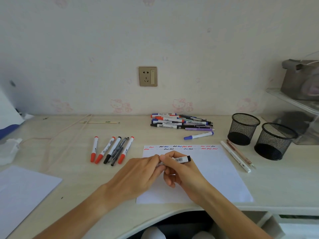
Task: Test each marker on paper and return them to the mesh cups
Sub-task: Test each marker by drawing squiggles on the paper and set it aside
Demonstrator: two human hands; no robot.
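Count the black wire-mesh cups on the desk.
2. One black wire-mesh cup stands at the desk's right side near the wall; the other stands just right of it, closer to the person.

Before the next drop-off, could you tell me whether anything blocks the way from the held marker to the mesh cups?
Nothing visible does: the marker is above the paper, and only two low pens lie before the mesh cups.

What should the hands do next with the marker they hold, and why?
Probably pull the cap off: both the left hand and right hand grip one black-ended marker held level above the test paper, its tip not on the sheet.
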